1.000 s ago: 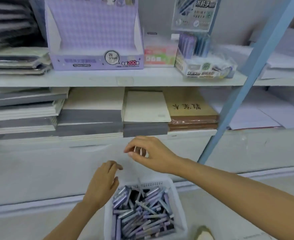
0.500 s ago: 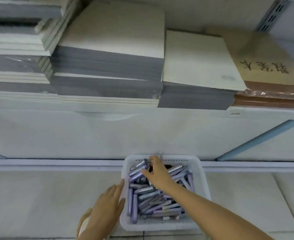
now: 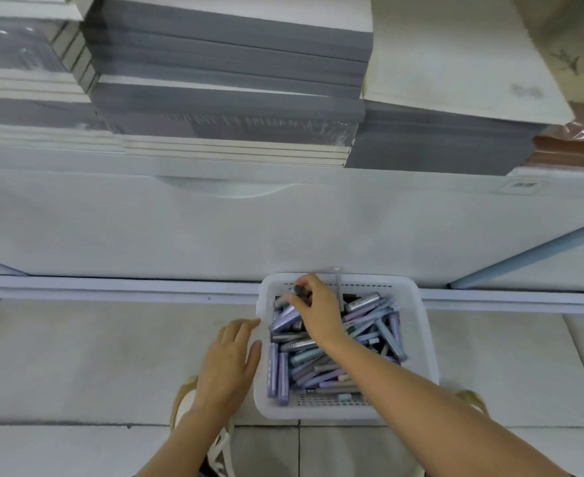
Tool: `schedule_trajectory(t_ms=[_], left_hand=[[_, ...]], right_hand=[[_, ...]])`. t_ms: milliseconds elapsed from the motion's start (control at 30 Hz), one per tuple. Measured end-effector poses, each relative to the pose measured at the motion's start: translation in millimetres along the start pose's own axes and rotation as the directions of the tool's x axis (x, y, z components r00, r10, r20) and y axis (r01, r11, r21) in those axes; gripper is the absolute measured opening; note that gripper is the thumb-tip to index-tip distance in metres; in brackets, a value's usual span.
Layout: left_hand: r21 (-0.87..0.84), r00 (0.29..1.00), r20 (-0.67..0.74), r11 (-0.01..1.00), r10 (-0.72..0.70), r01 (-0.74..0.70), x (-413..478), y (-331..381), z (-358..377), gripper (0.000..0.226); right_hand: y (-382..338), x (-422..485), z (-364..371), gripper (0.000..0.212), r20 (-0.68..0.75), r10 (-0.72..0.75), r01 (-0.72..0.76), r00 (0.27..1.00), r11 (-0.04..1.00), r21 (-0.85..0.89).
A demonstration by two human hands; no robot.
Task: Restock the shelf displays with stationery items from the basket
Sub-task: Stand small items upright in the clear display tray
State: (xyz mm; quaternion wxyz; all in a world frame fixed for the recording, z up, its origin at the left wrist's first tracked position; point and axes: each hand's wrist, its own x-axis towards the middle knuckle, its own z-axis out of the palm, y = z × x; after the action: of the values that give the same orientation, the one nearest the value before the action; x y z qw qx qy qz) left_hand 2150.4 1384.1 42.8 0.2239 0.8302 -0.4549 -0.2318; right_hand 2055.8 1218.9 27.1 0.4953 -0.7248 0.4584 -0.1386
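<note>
Looking down, you have beige bag straps [image 3: 179, 402] lying on the tiled floor [image 3: 94, 356] by your left forearm. Your left hand [image 3: 230, 359] rests flat against the outer left wall of the white basket [image 3: 421, 325], fingers straight and close together, holding nothing. The basket sits on the floor right against the foot of the shelf unit, heaped with lavender, blue and grey pens [image 3: 304, 370]. Your right hand [image 3: 319, 313] reaches into its far left corner, thumb and fingers curled in a pinch on a dark-tipped pen [image 3: 297, 290]; you cannot tell whether more pens are caught in that pinch. Beyond the basket stands the white shelf front [image 3: 214, 228], crossed at the right by a slanting blue strut [image 3: 531, 256]. On the shelf above lie grey paper stacks [image 3: 228, 98] and, beside them, a cream pad [image 3: 455, 56].
</note>
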Motion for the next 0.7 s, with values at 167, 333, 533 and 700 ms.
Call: schedule_trajectory(t_ms=[167,333,533,700], left_hand=[[-0.269,0.998,-0.059,0.963,0.007,-0.022,24,21,-15,0.046],[-0.650,0.930,0.365,0.704,-0.043,0.288,35,45,-32,0.067],[-0.574,0.761,0.647,0.621,-0.056,0.534,28,40,-43,0.029],[-0.568,0.755,0.634,0.560,-0.170,0.603,17,11,-46,0.029]], right_hand=[[-13,3,-35,0.017,0.263,-0.015,-0.006,0.965,0.997,0.080],[-43,-7,-48,0.014,0.479,-0.069,0.017,0.875,0.994,0.111],[-54,-24,-35,0.025,0.495,-0.118,0.084,0.861,0.992,0.090],[-32,-47,-29,0.022,0.223,0.015,-0.026,0.975,0.999,0.043]])
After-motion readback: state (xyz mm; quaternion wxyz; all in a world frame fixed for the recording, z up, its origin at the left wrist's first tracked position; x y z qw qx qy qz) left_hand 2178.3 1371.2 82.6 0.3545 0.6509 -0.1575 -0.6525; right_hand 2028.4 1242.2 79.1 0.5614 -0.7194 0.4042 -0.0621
